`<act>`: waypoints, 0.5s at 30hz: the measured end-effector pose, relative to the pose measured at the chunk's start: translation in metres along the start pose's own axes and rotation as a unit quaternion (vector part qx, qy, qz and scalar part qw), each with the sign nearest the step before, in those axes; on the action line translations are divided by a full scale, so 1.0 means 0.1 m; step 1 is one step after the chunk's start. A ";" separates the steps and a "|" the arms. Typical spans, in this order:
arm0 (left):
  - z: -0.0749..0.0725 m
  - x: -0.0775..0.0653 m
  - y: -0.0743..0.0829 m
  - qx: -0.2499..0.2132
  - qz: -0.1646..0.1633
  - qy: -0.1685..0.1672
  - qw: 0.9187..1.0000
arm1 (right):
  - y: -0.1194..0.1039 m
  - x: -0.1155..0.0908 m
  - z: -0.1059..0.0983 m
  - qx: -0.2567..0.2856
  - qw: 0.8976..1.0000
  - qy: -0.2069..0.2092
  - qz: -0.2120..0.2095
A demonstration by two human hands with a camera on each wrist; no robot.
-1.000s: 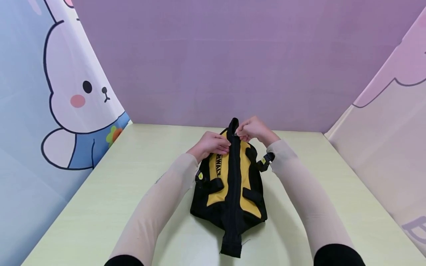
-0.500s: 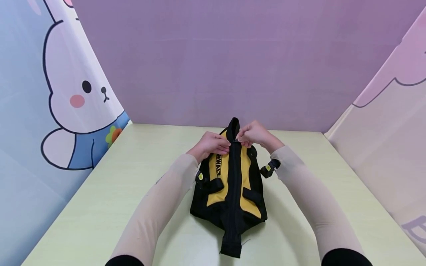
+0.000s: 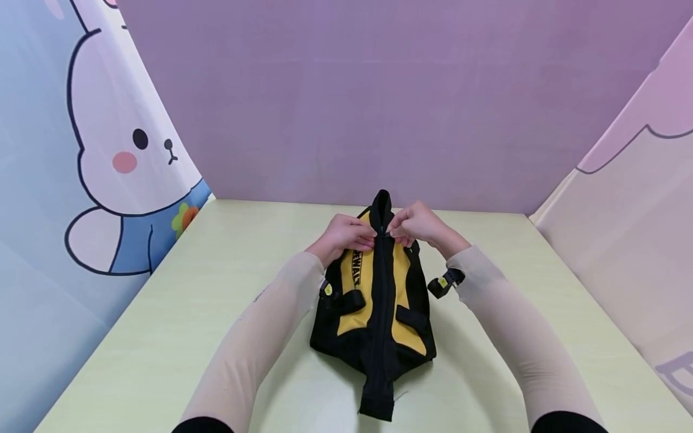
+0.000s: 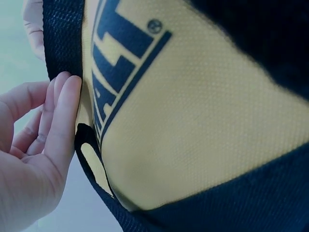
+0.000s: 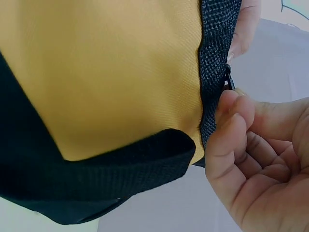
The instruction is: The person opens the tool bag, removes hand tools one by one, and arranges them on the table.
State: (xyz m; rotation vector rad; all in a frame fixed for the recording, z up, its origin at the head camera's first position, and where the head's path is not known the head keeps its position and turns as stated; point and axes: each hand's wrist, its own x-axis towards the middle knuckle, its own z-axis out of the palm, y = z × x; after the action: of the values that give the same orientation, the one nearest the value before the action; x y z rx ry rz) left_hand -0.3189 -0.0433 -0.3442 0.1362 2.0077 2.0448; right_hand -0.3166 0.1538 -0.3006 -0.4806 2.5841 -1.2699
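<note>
A black and yellow tool bag [image 3: 358,313] lies lengthwise on the table, black zipper [image 3: 382,300] along its top. My left hand [image 3: 346,234] pinches the black zipper edge from the left near the far end; the left wrist view shows its fingers [image 4: 65,116] at the black webbing [image 4: 63,38] beside the printed lettering. From the right, my right hand [image 3: 422,227] pinches the small zipper pull [image 5: 229,77] between thumb and forefinger. Beyond this hand the zipper's two sides stand apart in a narrow gap. Fingers partly hide the pull.
Black strap handles [image 3: 412,317] lie on both sides of the bag. A black fabric tab [image 3: 376,403] sticks out toward me. The pale table [image 3: 260,240] meets a purple backdrop [image 3: 346,108], with printed cloths at both sides.
My right hand has drawn the zipper pull a short way toward me, and the gap at the far end has lengthened. The left hand has stayed nearly still.
</note>
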 end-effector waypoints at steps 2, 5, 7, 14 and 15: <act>0.00 -0.01 0.00 -0.003 0.002 0.003 1.000 | 0.00 -0.02 0.01 -0.001 1.000 0.000 -0.004; 0.01 -0.02 -0.01 -0.003 0.006 0.005 1.000 | 0.01 -0.05 0.02 -0.009 1.000 0.001 -0.014; 0.01 -0.02 -0.01 -0.004 0.008 0.006 1.000 | 0.02 -0.07 0.03 -0.017 1.000 0.004 -0.024; 0.02 -0.03 0.00 0.008 0.015 0.011 1.000 | 0.05 -0.13 0.03 -0.057 0.995 0.009 -0.085; 0.02 -0.04 0.00 0.010 0.015 0.011 1.000 | 0.05 -0.14 0.03 -0.063 0.994 0.008 -0.091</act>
State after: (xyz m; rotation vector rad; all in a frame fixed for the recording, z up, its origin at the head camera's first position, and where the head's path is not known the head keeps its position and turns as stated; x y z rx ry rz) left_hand -0.3148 -0.0418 -0.3439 0.1489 2.0504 2.0536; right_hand -0.3040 0.1594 -0.3058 -0.7470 2.6974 -1.1730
